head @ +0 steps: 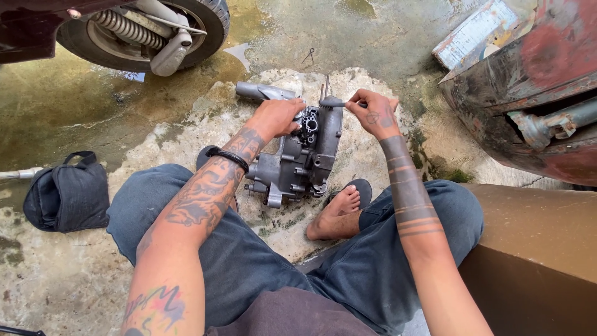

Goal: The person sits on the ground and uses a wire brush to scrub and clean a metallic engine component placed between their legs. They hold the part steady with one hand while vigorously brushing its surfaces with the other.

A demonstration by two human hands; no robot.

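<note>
Bare foot (336, 214), grey greasy engine casing (298, 158), ribbed, upright

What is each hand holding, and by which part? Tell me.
The left hand grips the upper edge of the grey engine casing, steadying it. The right hand pinches a thin tool by its handle end, tip at the casing's top.
</note>
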